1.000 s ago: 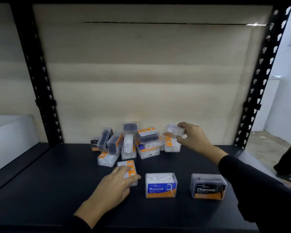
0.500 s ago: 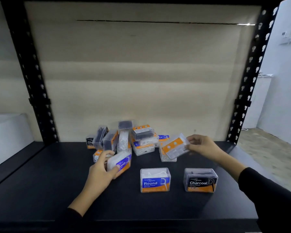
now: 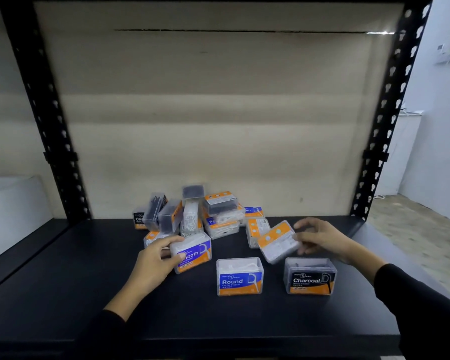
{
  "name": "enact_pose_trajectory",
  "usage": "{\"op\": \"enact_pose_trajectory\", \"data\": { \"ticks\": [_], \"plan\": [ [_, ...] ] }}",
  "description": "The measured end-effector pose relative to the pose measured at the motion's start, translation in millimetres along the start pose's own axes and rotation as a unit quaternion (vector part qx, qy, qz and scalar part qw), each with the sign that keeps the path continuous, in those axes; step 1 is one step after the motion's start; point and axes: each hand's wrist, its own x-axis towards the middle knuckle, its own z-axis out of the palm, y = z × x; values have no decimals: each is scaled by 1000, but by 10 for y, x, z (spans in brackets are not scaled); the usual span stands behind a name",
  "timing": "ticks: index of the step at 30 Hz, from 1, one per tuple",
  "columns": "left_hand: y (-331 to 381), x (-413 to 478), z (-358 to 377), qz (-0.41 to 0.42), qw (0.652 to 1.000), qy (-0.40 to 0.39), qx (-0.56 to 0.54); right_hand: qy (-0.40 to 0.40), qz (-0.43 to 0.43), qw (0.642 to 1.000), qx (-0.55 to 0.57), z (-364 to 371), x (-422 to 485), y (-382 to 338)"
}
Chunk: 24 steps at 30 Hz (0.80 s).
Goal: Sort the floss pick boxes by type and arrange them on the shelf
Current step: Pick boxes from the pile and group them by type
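My left hand (image 3: 153,261) grips a clear box labelled Smooth (image 3: 192,253), tilted just above the black shelf (image 3: 63,294). A second clear box (image 3: 277,241), its orange-and-white back label facing me, is held tilted in my right hand (image 3: 320,239). In front stand a Round box (image 3: 239,278) and a Charcoal box (image 3: 311,276), upright and side by side. Behind them lies a jumbled pile of several floss pick boxes (image 3: 213,214), white and dark ones mixed.
Black perforated uprights rise at the left (image 3: 44,113) and right (image 3: 390,113) of the shelf, with a beige back panel (image 3: 218,113) behind. A white box-like object (image 3: 13,203) sits beyond the left upright. Open floor shows at the far right.
My left hand lifted the Smooth box off the shelf and turned its front label toward me. My right hand drew its box out of the pile toward the front.
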Motion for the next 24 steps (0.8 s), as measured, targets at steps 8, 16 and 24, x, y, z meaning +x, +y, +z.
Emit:
{"op": "enact_pose_trajectory", "data": {
  "ticks": [8, 16, 24],
  "plan": [
    [-13, 1, 10, 7, 1000, 2, 1, 34, 71, 997, -10, 41, 32, -86],
    [-8, 3, 22, 9, 1000, -5, 6, 127, -39, 980, -146, 374, 21, -398],
    [5, 2, 41, 15, 1000, -6, 10, -19, -64, 983, -173, 608, 59, -551]
  ]
}}
